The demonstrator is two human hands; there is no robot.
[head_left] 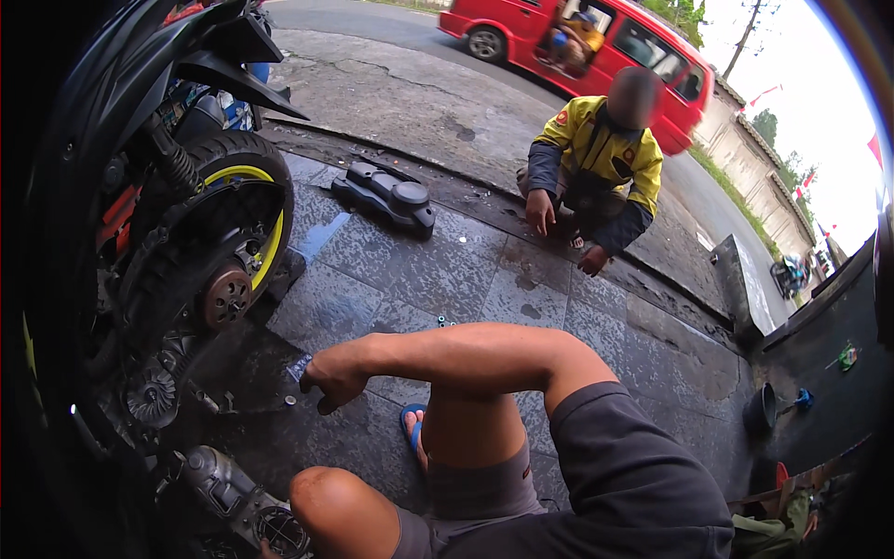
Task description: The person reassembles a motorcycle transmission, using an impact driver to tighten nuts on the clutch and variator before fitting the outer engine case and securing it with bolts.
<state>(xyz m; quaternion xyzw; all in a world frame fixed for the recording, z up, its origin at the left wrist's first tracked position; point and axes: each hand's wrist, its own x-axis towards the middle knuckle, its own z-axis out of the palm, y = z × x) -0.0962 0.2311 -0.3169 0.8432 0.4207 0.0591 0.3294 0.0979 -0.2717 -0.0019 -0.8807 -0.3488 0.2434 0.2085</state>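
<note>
My right hand [337,374] reaches left across my body over the dark floor, its thumb and bent fingers apart. A small blue-and-white packet [299,367] shows at its fingertips; whether they touch it I cannot tell. Just below lies a small round metal part [291,401]. Of my left hand [267,551] only a bit of finger shows at the lower edge, beside a grey metal engine cover [219,484]. At left stands a motor scooter with its drive side opened: a round clutch [226,296], a finned pulley [152,393] and a yellow-rimmed rear wheel [270,244].
A black plastic cover [386,196] lies on the tiles near the kerb. Across from me a person in a yellow jacket [596,168] squats. A red van [596,47] is on the road. At right are a black bucket [760,410] and a dark wall.
</note>
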